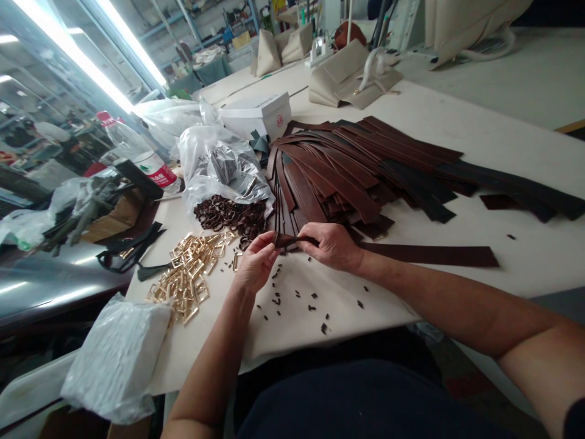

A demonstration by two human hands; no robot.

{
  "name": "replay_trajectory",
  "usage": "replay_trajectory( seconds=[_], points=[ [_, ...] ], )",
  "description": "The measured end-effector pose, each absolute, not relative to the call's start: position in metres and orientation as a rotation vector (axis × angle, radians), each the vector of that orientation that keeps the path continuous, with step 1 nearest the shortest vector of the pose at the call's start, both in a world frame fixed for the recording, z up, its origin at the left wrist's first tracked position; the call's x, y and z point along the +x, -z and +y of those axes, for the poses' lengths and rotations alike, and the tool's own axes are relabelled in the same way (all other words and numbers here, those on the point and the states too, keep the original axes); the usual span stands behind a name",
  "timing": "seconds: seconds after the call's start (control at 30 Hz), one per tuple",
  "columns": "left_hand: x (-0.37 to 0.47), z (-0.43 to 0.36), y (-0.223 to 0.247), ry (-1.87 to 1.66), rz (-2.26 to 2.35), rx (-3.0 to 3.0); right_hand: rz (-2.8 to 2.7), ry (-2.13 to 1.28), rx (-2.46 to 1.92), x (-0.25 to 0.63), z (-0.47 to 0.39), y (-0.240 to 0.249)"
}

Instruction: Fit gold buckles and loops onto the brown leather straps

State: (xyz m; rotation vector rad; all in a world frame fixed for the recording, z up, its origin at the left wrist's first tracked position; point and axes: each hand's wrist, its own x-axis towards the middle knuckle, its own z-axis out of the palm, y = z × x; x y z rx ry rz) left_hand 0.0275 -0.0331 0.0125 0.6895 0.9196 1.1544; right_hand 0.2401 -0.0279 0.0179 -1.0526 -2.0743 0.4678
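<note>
Both my hands grip one brown leather strap (pixel 286 240) above the table's near side. My left hand (pixel 258 263) pinches its left end between thumb and fingers. Fingers wrapped, my right hand (pixel 333 245) closes round the strap a little to the right; the strap looks folded or bent between the hands. A long flat brown length (pixel 434 254) runs out to the right from behind my right wrist. Just left of my left hand lies a gold rectangular buckle (pixel 236 261). Small brown leather loops (pixel 233 216) are heaped behind it, beside a pile of gold buckles (pixel 194 268).
A large fan of brown straps (pixel 329 171) covers the table's middle. Behind stand a white box (pixel 258 116), a plastic bag (pixel 214 152) and a bottle (pixel 141 155). A white wrapped package (pixel 119 353) sits at the near left corner. Dark scraps (pixel 324 328) dot the near tabletop.
</note>
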Motion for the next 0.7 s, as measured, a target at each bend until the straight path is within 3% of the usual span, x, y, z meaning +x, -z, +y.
replay_trajectory(
  seconds=[0.37,0.7],
  points=[
    [0.049,-0.044,-0.011,-1.115,0.928,0.880,-2.190,-0.246,-1.082,0.236,-0.032,-0.014],
    [0.043,-0.045,-0.007,-1.127,1.161,1.289,-2.220,-0.394,-0.998,0.237,-0.033,-0.014]
  ],
)
